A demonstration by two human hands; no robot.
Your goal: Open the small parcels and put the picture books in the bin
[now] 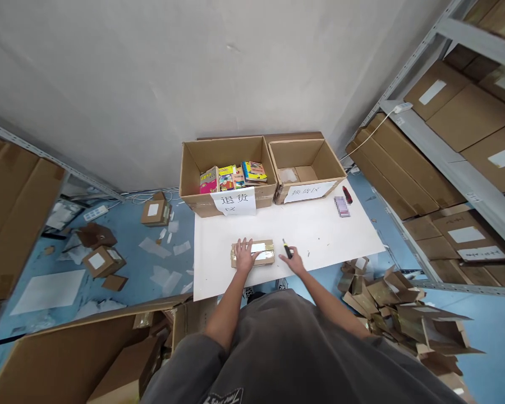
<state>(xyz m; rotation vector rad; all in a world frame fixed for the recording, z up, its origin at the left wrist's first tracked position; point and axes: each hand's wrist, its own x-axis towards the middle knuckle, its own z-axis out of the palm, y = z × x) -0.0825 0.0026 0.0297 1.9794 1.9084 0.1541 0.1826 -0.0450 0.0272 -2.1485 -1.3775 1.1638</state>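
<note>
My left hand (244, 257) lies on a small taped cardboard box (266, 258) on the white table, its fingers spread across the top. A white label is stuck on that box, and shiny tape covers its ends. My right hand (294, 262) is just right of the box, apart from it, closed around a black and yellow utility knife (287, 249). The knife's tip points away from me, towards the far side of the table.
Behind the work spot stand a large carton (189, 174) of colourful books (231, 178) and a second carton (336, 160) with a white packet. A red and black cutter (347, 194) lies beside a blurred purple item (342, 206). Shelves and opened boxes (404, 308) flank the table (210, 280).
</note>
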